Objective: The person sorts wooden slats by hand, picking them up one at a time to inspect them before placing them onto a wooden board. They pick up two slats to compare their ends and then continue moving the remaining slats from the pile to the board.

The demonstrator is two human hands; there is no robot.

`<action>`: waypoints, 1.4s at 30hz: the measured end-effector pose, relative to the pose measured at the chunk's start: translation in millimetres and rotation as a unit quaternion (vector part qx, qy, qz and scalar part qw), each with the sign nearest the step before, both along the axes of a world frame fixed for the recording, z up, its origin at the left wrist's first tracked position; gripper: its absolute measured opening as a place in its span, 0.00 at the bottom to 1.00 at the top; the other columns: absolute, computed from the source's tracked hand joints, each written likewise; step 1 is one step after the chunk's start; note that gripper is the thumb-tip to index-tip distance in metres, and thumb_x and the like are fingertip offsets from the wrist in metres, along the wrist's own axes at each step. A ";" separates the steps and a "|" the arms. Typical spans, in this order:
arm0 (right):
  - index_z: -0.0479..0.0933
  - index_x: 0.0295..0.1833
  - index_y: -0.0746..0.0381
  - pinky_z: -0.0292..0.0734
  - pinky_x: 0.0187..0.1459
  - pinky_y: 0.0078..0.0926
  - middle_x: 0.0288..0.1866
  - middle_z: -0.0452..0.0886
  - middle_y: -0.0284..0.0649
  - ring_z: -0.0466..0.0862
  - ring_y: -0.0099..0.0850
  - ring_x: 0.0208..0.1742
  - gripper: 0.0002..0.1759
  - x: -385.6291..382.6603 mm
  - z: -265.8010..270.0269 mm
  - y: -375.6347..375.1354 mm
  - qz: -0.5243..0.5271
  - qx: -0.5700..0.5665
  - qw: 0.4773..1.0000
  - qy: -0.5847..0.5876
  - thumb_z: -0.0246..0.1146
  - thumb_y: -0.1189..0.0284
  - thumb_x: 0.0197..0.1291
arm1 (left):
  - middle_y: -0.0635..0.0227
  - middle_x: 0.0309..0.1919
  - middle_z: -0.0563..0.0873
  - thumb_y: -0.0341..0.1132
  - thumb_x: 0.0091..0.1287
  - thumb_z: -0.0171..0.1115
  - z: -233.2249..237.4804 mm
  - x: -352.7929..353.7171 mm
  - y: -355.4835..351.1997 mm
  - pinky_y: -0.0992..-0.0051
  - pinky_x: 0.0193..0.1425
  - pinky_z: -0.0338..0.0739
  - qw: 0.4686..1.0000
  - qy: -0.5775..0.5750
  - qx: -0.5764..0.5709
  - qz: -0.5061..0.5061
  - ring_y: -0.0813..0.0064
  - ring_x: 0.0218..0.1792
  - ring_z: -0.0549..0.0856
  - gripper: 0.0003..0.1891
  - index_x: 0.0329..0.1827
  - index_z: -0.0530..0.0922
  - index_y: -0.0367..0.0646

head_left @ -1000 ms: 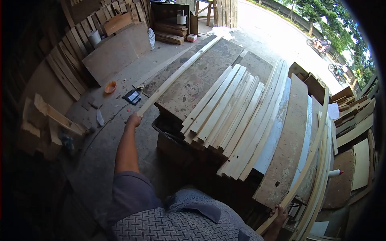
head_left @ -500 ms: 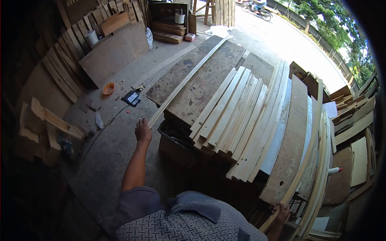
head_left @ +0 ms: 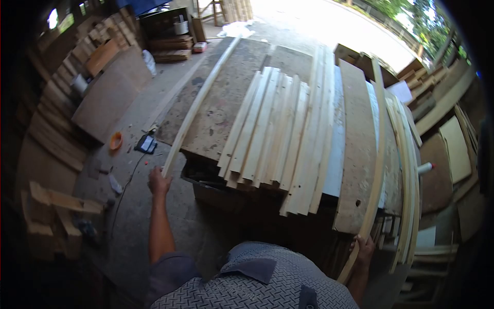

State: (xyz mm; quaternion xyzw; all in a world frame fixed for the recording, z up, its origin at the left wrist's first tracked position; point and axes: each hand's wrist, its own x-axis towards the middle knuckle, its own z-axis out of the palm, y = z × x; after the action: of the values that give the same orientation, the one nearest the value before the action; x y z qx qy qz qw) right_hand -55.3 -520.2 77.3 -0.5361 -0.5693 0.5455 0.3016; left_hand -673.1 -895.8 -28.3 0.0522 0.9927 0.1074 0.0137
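Observation:
My left hand [head_left: 160,181] is closed around the near end of a long, narrow wooden strip [head_left: 201,102]. That strip reaches away along the left side of the worktable [head_left: 226,98]. On the right, my right hand [head_left: 364,249] grips another long wooden strip [head_left: 374,190] near its lower end. This one runs up past a worn plank [head_left: 355,129] on the table's right side. Between my hands lies a stack of pale wooden strips [head_left: 267,126], their near ends uneven.
An orange bowl [head_left: 116,141] and a dark case [head_left: 146,144] sit on the floor to the left. A wooden frame piece [head_left: 56,221] stands nearer. More boards [head_left: 453,154] lean at the right, by a white bottle [head_left: 425,168].
The view has turned, shifting the table leftward and upward. The left strip's near end now shows a broader face, my hand still at it. My right hand stays on its strip.

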 end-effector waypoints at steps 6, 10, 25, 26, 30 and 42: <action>0.75 0.43 0.62 0.77 0.24 0.20 0.30 0.79 0.33 0.78 0.21 0.23 0.09 50.1 15.7 10.2 -0.006 -0.029 1.000 -0.008 0.60 0.67 0.68 | 0.55 0.53 0.80 0.43 0.62 0.70 29.6 -17.3 41.9 0.56 0.59 0.76 0.951 0.287 0.118 -0.003 0.51 0.56 0.79 0.24 0.58 0.76 0.43; 0.75 0.46 0.63 0.77 0.23 0.21 0.30 0.79 0.33 0.79 0.21 0.23 0.09 101.6 15.9 33.7 -0.013 -0.017 0.999 -0.035 0.59 0.67 0.69 | 0.57 0.55 0.80 0.43 0.67 0.67 75.9 -0.4 110.7 0.57 0.60 0.75 0.915 0.307 0.260 -0.041 0.55 0.57 0.80 0.21 0.59 0.77 0.44; 0.73 0.57 0.64 0.78 0.23 0.19 0.34 0.83 0.37 0.80 0.20 0.24 0.15 230.8 -51.0 140.1 0.063 -0.144 0.987 0.039 0.58 0.68 0.70 | 0.60 0.52 0.82 0.37 0.65 0.70 114.5 435.7 502.2 0.62 0.67 0.70 0.690 -0.054 0.445 -0.569 0.60 0.62 0.77 0.14 0.50 0.80 0.42; 0.73 0.58 0.63 0.78 0.23 0.19 0.34 0.83 0.37 0.80 0.20 0.24 0.15 232.4 -52.3 143.9 0.061 -0.156 0.984 0.067 0.57 0.68 0.71 | 0.58 0.55 0.80 0.38 0.65 0.69 103.4 461.5 514.0 0.61 0.72 0.66 0.676 -0.105 0.424 -0.593 0.57 0.64 0.75 0.15 0.50 0.79 0.41; 0.72 0.59 0.63 0.77 0.23 0.18 0.34 0.82 0.37 0.80 0.20 0.24 0.15 235.7 -49.4 158.9 0.066 -0.182 0.977 0.091 0.57 0.68 0.71 | 0.57 0.57 0.77 0.43 0.66 0.68 77.4 535.0 550.7 0.59 0.70 0.68 0.617 -0.177 0.308 -0.702 0.54 0.64 0.74 0.19 0.55 0.79 0.43; 0.78 0.56 0.66 0.77 0.27 0.22 0.32 0.80 0.34 0.80 0.21 0.27 0.16 213.4 -35.4 150.5 0.055 0.009 0.986 -0.155 0.62 0.73 0.65 | 0.44 0.64 0.74 0.50 0.66 0.67 1.0 601.4 632.1 0.58 0.62 0.78 0.709 -0.315 0.319 -0.544 0.51 0.58 0.81 0.40 0.75 0.61 0.39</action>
State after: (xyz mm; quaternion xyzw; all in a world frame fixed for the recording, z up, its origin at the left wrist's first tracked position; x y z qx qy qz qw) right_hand 158.2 -369.8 41.8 -0.5793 -0.6429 0.4663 0.1837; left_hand -71.8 -263.8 -27.3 0.5471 0.6372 0.4021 0.3646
